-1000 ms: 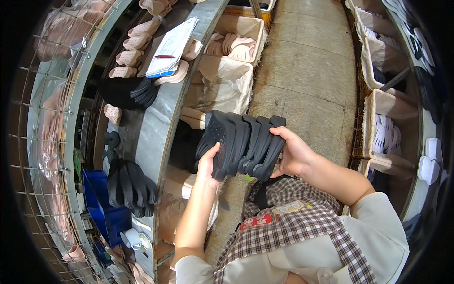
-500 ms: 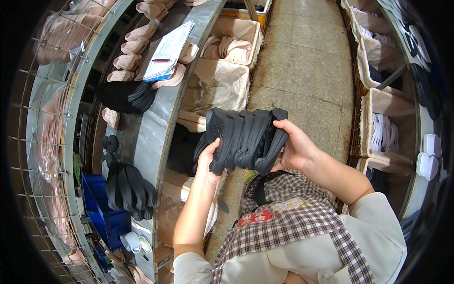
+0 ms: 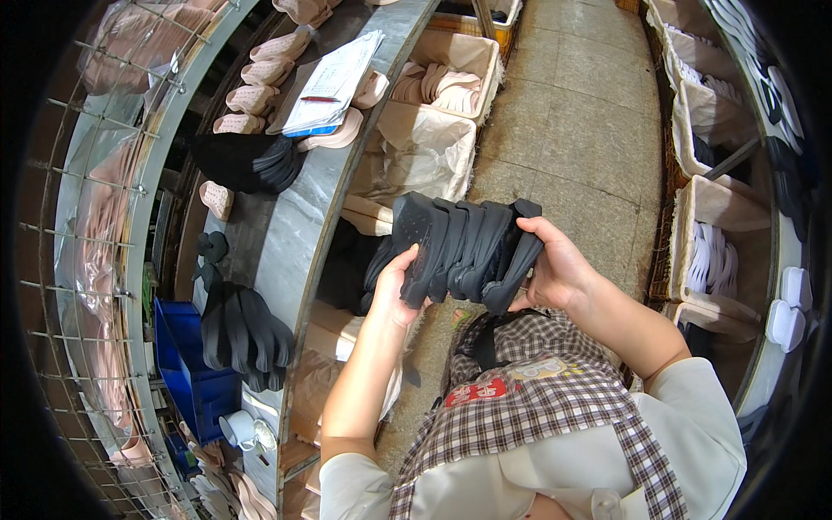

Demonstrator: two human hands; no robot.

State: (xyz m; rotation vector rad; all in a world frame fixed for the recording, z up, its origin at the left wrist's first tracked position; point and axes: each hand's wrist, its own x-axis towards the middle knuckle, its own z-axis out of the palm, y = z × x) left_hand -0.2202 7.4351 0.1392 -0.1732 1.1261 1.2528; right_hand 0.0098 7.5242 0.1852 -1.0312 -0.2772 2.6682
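Observation:
Both my hands hold a row of black foam shoe soles (image 3: pixel 459 247), pressed together face to face, in front of my checked apron (image 3: pixel 537 381). My left hand (image 3: pixel 394 290) grips its left end, thumb on the near face. At the right end my right hand (image 3: pixel 559 264) is closed round the outermost sole, which leans at a slant. The fingers underneath are partly hidden. More black soles (image 3: pixel 243 334) lie bunched on the grey bench (image 3: pixel 299 221) to the left. Farther up the bench sits another black bunch (image 3: pixel 247 162).
Pink perforated clogs (image 3: pixel 273 71) line the bench beside papers (image 3: pixel 334 82) with a red pen. Cloth-lined baskets (image 3: pixel 425 143) stand along the bench, one with pink soles (image 3: pixel 440 87). Baskets of white pieces (image 3: pixel 712 258) flank the aisle's right. A blue bin (image 3: pixel 195 381) and white mug (image 3: pixel 238 427) are lower left.
The surroundings have shifted slightly right in the view. My hands and the row of black soles also appear a little farther right, with the grip unchanged.

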